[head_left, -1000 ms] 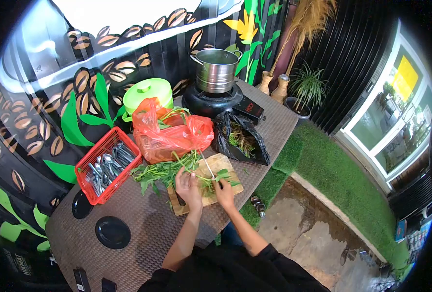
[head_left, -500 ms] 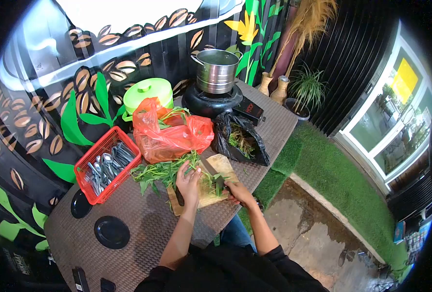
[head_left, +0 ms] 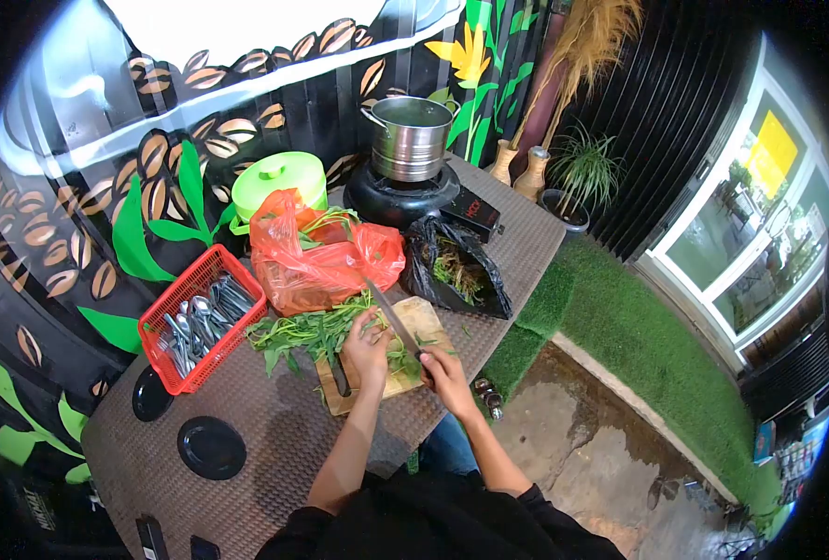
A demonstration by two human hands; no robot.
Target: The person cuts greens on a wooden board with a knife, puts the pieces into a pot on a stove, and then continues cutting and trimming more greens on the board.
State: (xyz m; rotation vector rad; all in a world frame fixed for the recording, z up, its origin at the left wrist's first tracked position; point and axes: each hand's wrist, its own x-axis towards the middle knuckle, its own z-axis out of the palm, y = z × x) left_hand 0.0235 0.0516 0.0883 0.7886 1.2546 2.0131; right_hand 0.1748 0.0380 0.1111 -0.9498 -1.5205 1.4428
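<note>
My right hand (head_left: 446, 381) is wrapped round the handle of a kitchen knife (head_left: 396, 323). Its blade points away from me, above a wooden cutting board (head_left: 424, 319). Beside it, my left hand (head_left: 369, 353) has its fingers curled on the leafy green stems (head_left: 307, 329), which spread leftward off the board onto the table. Cut green bits lie on the board between my hands. A second dark handle (head_left: 341, 377) rests at the board's left edge, partly hidden by my left hand.
Behind the board sit a red plastic bag (head_left: 307, 275) with greens and a black bag (head_left: 424, 275) of plant scraps. Further back are a steel pot (head_left: 410, 149) on a stove and a green lidded pot (head_left: 288, 191). A red cutlery basket (head_left: 186, 378) and black plates (head_left: 211, 448) stand left.
My right hand has lifted and turned the knife, so its blade now points away from me above the board. My left hand stays by the greens; the view has shifted slightly.
</note>
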